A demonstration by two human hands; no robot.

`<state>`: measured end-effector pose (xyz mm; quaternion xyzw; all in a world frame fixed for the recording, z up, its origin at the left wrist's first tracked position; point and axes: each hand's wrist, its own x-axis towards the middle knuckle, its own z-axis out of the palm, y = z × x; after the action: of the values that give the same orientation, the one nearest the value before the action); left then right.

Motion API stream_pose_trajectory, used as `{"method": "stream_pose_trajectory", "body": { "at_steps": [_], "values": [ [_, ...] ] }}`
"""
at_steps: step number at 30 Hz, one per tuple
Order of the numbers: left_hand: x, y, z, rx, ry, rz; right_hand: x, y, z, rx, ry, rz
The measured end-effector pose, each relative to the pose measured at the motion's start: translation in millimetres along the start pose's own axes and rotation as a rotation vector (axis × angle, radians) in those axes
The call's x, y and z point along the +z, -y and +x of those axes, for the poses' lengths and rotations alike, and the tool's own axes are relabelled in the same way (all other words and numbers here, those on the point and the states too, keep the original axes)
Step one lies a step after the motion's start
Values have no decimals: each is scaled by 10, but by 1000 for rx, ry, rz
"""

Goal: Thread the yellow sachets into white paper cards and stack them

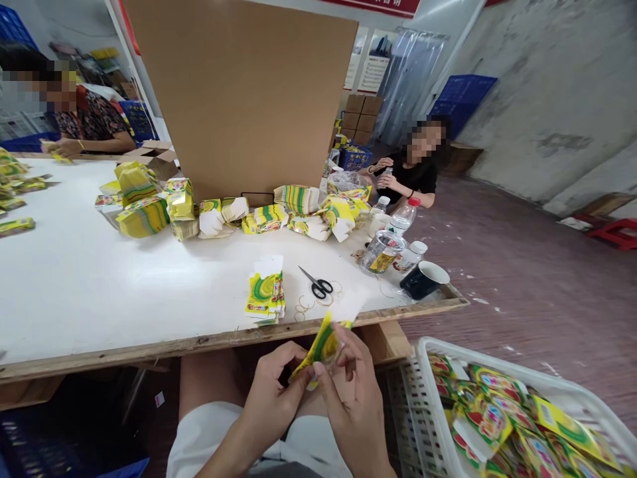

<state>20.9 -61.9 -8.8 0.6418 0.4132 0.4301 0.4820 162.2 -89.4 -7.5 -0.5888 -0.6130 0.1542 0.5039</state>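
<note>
Between my two hands, over my lap at the table's front edge, is a yellow and green printed carton (323, 342), tilted, with a white flap on its far side. My left hand (279, 382) pinches its lower left end between thumb and fingers. On the right side, my right hand (351, 375) grips it with the thumb in front and the fingers at its upper edge. A small stack of flat cartons (266, 292) lies just beyond on the white table (149, 285). Black-handled scissors (319, 285) rest beside it, near loose rubber bands (302, 309).
A white basket (423, 398) of filled packs stands at my right. Carton bundles (263, 218) line the table before a tall cardboard sheet (249, 99). A dark mug (423, 282), a clear jar (381, 252) and bottles crowd the right corner. Two other people sit beyond.
</note>
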Motion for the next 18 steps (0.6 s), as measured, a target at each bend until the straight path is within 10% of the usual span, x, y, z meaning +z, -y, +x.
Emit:
{"method": "stream_pose_trajectory", "body": {
  "at_steps": [18],
  "values": [
    [25, -33, 5, -8, 99, -61, -98, -76, 101, 105, -9, 205]
  ]
}}
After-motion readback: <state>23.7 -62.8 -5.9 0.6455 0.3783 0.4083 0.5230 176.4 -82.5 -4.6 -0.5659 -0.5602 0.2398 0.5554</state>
